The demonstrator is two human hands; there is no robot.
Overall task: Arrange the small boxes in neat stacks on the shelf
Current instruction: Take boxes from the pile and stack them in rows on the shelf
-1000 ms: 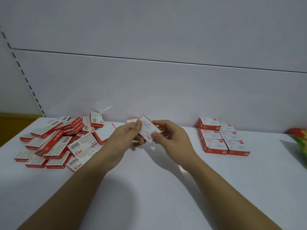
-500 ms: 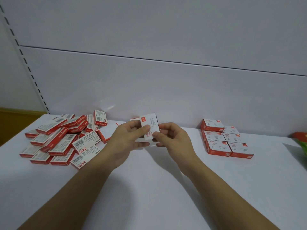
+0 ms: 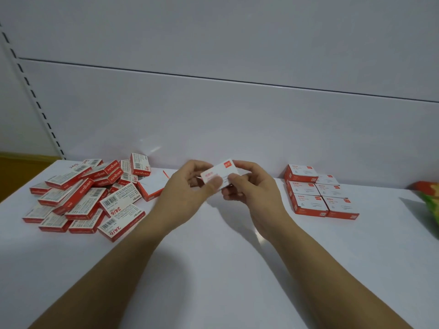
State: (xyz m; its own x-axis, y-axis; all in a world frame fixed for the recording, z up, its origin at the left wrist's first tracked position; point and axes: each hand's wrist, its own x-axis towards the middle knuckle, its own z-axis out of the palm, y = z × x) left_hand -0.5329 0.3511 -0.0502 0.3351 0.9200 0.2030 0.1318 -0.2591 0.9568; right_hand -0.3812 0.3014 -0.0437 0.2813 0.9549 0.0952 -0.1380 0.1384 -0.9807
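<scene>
Frame centre: left hand (image 3: 183, 188) and right hand (image 3: 251, 186) both pinch one small white-red box (image 3: 219, 173) above white shelf (image 3: 213, 269). Loose box pile (image 3: 88, 195) at left; neat stacks (image 3: 320, 193) at right.

The box (image 3: 219, 173) you hold: white, red print | pile (image 3: 78, 203) on your left: red and white boxes, black barcodes | stacks (image 3: 308, 203) on your right: white tops, red sides | shelf (image 3: 213, 269): plain white | far-right packet (image 3: 431, 203): green, yellow, red
</scene>
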